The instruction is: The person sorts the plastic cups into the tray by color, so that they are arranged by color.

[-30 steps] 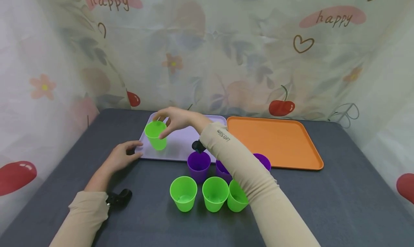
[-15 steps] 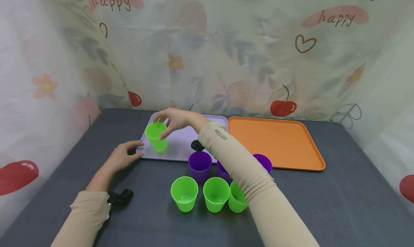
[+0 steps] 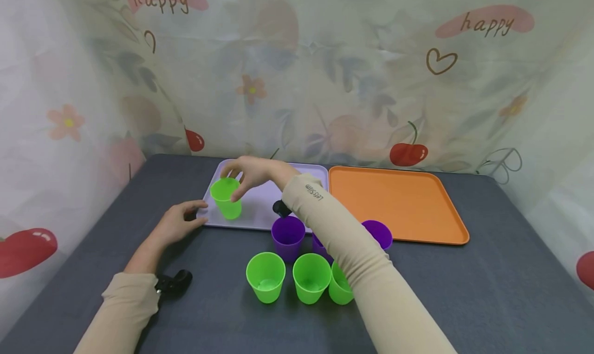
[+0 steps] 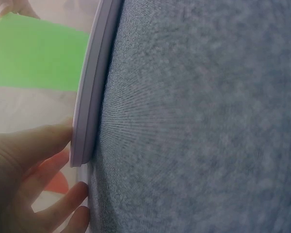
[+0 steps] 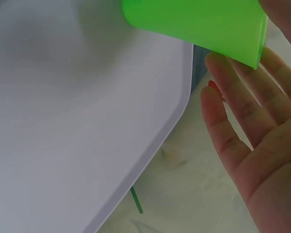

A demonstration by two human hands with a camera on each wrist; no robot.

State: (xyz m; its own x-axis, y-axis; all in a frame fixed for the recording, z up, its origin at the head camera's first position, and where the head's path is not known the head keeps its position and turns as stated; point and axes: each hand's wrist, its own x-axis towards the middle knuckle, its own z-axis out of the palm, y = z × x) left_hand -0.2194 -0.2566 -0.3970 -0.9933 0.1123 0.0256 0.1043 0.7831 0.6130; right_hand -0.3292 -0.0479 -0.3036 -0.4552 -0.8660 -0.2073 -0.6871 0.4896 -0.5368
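Note:
My right hand [image 3: 252, 171] holds a green plastic cup [image 3: 226, 202] by its rim, thumb on the near side and fingers on the far side. The cup is upright over the left part of the lilac tray [image 3: 260, 205]; whether its base touches the tray is hard to tell. In the right wrist view, the fingertips lie against the wall of the green cup [image 5: 199, 24] near its rim. My left hand [image 3: 174, 224] rests at the tray's left edge. The left wrist view has its thumb [image 4: 48, 138] touching the tray rim [image 4: 89, 97], with the other fingers loosely bent.
An orange tray [image 3: 390, 202] lies right of the lilac one. In front stand purple cups [image 3: 287, 245], partly covered by my right arm, and a nearer row of green cups [image 3: 266, 287]. A patterned curtain [image 3: 306, 76] closes off the table's back.
The green cup and my right hand have come down slightly over the lilac tray. My left hand stays at the tray edge. The head view has shifted a little.

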